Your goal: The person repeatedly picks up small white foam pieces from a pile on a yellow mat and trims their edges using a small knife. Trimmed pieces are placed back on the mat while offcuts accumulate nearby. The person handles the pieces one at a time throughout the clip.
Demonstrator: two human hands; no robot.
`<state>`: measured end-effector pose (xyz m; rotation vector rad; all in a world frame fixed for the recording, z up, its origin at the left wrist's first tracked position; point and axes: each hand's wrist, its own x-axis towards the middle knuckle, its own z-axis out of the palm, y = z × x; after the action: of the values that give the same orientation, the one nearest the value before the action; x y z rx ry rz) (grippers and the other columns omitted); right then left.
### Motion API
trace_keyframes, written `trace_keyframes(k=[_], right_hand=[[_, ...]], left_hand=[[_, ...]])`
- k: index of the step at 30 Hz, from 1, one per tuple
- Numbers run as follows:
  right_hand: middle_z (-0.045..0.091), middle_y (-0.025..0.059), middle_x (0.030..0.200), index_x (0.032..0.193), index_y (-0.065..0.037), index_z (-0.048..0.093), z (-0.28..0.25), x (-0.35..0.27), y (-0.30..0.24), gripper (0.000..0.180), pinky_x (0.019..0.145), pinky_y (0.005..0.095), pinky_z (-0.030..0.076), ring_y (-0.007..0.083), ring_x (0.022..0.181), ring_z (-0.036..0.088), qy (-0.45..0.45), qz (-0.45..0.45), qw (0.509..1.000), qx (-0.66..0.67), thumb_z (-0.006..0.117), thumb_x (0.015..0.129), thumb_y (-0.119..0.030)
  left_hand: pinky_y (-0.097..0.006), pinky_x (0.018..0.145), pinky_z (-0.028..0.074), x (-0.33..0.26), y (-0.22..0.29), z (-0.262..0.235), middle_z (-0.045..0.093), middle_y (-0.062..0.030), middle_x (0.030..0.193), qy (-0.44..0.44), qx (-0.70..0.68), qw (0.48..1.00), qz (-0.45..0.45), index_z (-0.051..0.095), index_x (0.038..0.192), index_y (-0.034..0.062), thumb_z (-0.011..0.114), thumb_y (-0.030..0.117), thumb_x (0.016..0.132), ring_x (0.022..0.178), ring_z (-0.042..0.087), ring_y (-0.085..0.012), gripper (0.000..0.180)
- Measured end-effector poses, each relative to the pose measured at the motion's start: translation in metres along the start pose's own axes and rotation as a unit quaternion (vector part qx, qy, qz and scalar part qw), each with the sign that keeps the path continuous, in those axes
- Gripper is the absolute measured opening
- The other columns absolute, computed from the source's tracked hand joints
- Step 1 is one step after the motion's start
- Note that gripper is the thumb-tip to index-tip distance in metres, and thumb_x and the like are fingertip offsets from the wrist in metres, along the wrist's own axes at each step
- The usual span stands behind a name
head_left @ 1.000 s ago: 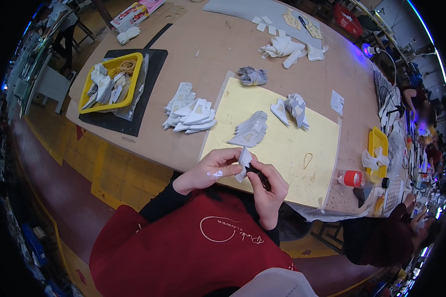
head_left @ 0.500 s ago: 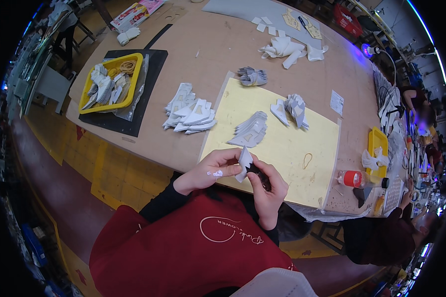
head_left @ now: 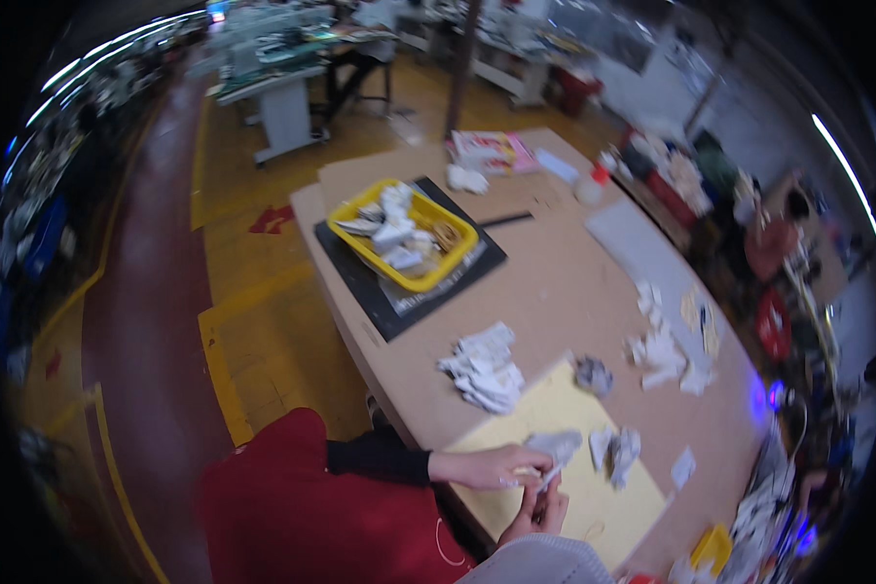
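Observation:
Over the near edge of the yellow sheet (head_left: 516, 428), my left hand (head_left: 496, 468) and my right hand (head_left: 538, 511) meet with fingers closed. A small grey-white cut piece (head_left: 553, 477) is pinched between them, blurred by motion. Just beyond the fingers lies a fanned stack of grey pieces (head_left: 559, 444). To its right is a bunch of grey pieces (head_left: 625, 457), and farther back a banded grey bundle (head_left: 594, 377). A pile of white cut pieces (head_left: 487, 370) sits left of the sheet on the brown table.
A yellow basket (head_left: 353, 247) of white pieces and tan bands rests on a black board (head_left: 396, 324) at the table's left. White scraps (head_left: 658, 354) lie at the far right, near a lit lamp (head_left: 777, 394). A second yellow basket (head_left: 712, 548) stands at the right edge.
The view has swung to the left, so the table and hands appear farther right and lower, and the picture is blurred. Both hands remain together at the small piece.

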<state>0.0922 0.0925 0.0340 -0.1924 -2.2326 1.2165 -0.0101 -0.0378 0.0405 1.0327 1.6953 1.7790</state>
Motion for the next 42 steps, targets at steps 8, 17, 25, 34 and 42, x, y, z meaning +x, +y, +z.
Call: trace_keyframes(k=[8,17,25,34,42], right_hand=[[0.040,0.0015,0.073,0.118,-0.005,0.066,0.002,0.021,-0.006,0.041,0.054,0.0282,0.034,0.0137,0.062,0.039,0.016,-0.072,0.997,-0.014,0.071,0.079,0.006],[0.043,0.0018,0.074,0.114,-0.004,0.066,0.001,0.039,-0.005,0.035,0.054,0.0276,0.036,0.0133,0.063,0.041,0.019,-0.083,0.996,-0.010,0.070,0.081,0.005],[0.045,0.0021,0.074,0.110,-0.004,0.065,-0.003,0.049,-0.003,0.029,0.055,0.0272,0.037,0.0130,0.064,0.044,0.015,-0.092,0.996,-0.011,0.070,0.082,0.004],[0.048,0.0025,0.074,0.105,-0.003,0.065,-0.011,0.059,-0.006,0.023,0.056,0.0267,0.038,0.0126,0.065,0.046,0.010,-0.105,0.994,-0.001,0.069,0.084,0.003],[0.050,0.0028,0.075,0.101,-0.002,0.064,-0.042,0.077,-0.038,0.017,0.056,0.0262,0.040,0.0123,0.065,0.049,0.017,-0.175,0.982,0.068,0.068,0.085,0.002]], left_hand=[[-0.035,0.092,0.044,-0.006,0.001,-0.008,0.060,-0.0115,0.107,0.045,0.006,0.999,0.017,0.050,0.117,0.0015,0.054,0.019,0.098,0.099,0.059,-0.0241,0.027],[-0.031,0.082,0.049,-0.010,-0.018,-0.048,0.058,-0.0098,0.101,0.143,0.159,0.967,0.137,0.055,0.120,0.0004,0.051,0.004,0.096,0.091,0.061,-0.0201,0.024],[-0.034,0.079,0.050,-0.038,-0.030,-0.104,0.063,-0.0111,0.095,0.418,0.218,0.882,-0.002,0.061,0.098,0.0007,0.064,0.006,0.085,0.090,0.064,-0.0243,0.014],[-0.033,0.081,0.050,-0.032,0.014,-0.104,0.067,-0.0100,0.094,0.410,0.234,0.880,0.044,0.063,0.102,0.0023,0.069,0.016,0.088,0.090,0.065,-0.0230,0.021],[-0.035,0.080,0.048,-0.021,0.133,-0.097,0.067,-0.0071,0.094,0.113,0.094,0.953,0.265,0.067,0.099,0.0050,0.066,0.015,0.091,0.092,0.064,-0.0214,0.013]])
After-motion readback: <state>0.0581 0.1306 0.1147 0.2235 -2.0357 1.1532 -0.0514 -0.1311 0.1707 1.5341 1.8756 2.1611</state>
